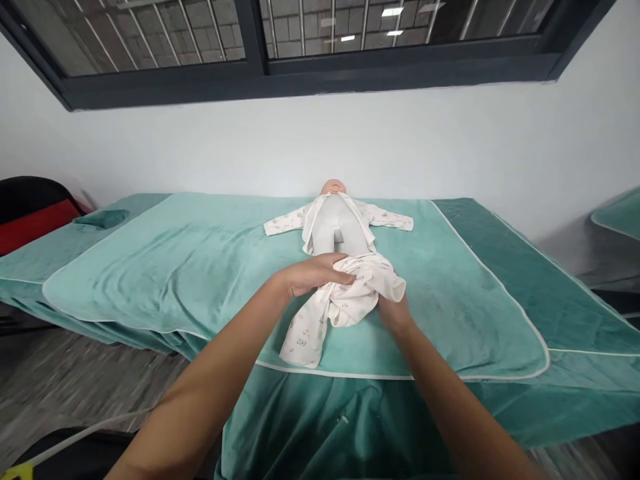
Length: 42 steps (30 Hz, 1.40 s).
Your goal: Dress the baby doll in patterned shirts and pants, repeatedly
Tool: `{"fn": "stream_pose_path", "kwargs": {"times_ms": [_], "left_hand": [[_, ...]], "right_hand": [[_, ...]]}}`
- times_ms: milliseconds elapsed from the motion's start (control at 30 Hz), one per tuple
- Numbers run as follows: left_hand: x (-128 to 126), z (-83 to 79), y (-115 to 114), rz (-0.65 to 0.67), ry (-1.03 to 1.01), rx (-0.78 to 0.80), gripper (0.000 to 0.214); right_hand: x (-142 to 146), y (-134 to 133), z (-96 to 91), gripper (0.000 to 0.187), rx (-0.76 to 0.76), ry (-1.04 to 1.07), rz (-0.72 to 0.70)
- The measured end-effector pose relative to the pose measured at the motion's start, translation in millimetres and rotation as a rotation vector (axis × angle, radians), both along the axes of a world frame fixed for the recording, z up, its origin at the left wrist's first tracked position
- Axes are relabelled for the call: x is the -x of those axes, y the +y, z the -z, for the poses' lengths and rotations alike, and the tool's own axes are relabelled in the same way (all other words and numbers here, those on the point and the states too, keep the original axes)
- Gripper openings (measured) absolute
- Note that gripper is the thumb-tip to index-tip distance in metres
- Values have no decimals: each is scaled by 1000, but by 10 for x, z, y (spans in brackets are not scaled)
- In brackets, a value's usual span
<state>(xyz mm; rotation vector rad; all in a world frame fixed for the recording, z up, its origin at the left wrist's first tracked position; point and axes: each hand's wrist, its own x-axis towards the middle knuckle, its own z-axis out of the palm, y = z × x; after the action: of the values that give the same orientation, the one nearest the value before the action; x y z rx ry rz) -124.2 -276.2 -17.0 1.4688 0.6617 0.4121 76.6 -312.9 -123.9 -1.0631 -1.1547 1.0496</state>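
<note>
White printed garment [350,297] is sitting bunched at legs of doll [336,217], one end trailing twd near edge of green blanket [200,267]. L hand [317,272] is gripping it; R hand [395,310] is touching its R side, fingers mostly hidden, can't tell grip. Doll's wearing open jacket [286,222].

Bunched printed cloth [359,288] hides most of the right grip [394,312].

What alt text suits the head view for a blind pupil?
A left hand grips a bunched printed garment, which partly hides the right hand, at the legs of a doll lying face up in an open top on a green blanket.
</note>
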Motion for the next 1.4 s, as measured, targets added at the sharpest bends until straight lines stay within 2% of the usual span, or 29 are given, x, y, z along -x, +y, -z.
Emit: {"fn": "stream_pose_path", "kwargs": {"times_ms": [67,133,267,333,400,500,567,633,700,767,867,967,1067,1200,1333,1400], "left_hand": [[35,-42,113,113,48,-8,47],[32,-92,231,106,138,-76,41],[-105,-128,458,-182,240,-336,17],[-223,-71,567,-356,294,-485,12],[-336,27,666,-516,342,-609,14],[-405,163,760,-669,322,-624,14],[-348,203,777,-643,227,-502,14],[-219,206,769,-532,106,-357,20],[-72,196,748,-417,18,-230,29],[25,186,718,-369,-54,-129,35],[-14,156,644,-386,-193,-50,38],[-205,74,554,-439,-356,-31,39],[-332,-3,517,-482,-452,-58,39],[-225,28,561,-473,-352,-69,36],[-24,149,576,-266,-119,-64,39],[21,202,566,-263,-115,-77,39]], "right_hand": [[15,81,6,63,-22,82,34],[34,143,-6,59,-7,148,7],[39,258,-35,53,32,162,-44],[14,344,-29,45,33,56,29],[-25,458,-15,34,19,-108,159],[-94,647,-13,26,-1,-247,282],[-141,743,-35,24,-1,-264,275],[-186,785,-81,25,-6,-284,232],[-219,772,-162,31,-25,-298,169],[-223,720,-294,38,-71,-323,101],[-159,631,-588,38,-109,-437,-71],[-53,591,-902,30,-44,-575,-259],[3,614,-1089,34,54,-533,-295],[-10,690,-1089,38,143,-263,-258],[-11,742,-995,37,161,-58,-243],[-13,754,-973,36,177,-30,-293]]}}
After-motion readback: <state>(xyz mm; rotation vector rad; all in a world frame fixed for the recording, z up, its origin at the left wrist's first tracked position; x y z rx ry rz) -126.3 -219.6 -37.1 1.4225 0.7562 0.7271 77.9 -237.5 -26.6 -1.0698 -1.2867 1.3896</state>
